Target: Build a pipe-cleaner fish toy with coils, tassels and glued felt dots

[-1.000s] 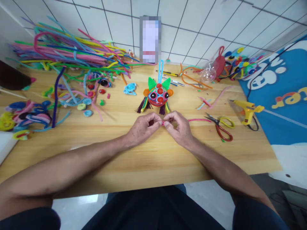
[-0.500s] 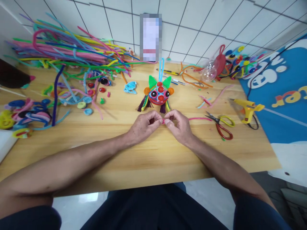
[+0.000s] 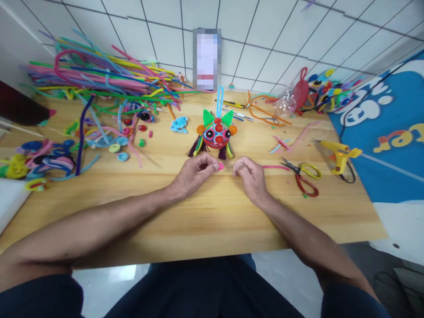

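A small pink curl of pipe cleaner is pinched at the fingertips of my left hand, just in front of the ornament. My right hand is apart from it to the right, with its fingers curled and thumb pressed in; whatever it may hold is hidden. A pink pipe cleaner strand shows beyond the right hand, reaching toward the scissors; I cannot tell whether the fingers grip it. Behind both hands sits a colourful animal-head ornament with green ears, black eyes, dark tassels and a blue loop on top.
A yellow glue gun lies at the right. Bundled pipe cleaners fill the back left, with coiled pieces nearer. A phone leans on the tiled wall. Clear plastic balls and a yellow cutter are behind.
My hands have drawn apart, the right one moving off the pink curl, which stays in my left fingertips. The view has shifted slightly.
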`<act>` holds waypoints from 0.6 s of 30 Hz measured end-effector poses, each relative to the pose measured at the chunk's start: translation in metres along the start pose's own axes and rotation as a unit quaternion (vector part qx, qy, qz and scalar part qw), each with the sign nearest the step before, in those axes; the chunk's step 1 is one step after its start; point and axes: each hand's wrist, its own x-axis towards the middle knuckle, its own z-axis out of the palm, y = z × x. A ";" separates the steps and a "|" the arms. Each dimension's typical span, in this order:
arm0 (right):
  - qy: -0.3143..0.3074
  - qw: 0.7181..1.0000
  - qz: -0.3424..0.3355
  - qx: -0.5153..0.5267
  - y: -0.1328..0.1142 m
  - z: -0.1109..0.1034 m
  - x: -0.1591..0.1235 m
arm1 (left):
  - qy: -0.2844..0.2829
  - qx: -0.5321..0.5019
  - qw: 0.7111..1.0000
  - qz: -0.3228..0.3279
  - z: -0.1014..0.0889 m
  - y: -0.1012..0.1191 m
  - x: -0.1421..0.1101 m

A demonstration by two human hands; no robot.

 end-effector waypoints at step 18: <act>-0.002 0.991 0.068 0.116 0.002 -0.001 0.000 | 0.001 -0.021 1.000 0.003 -0.001 0.006 -0.004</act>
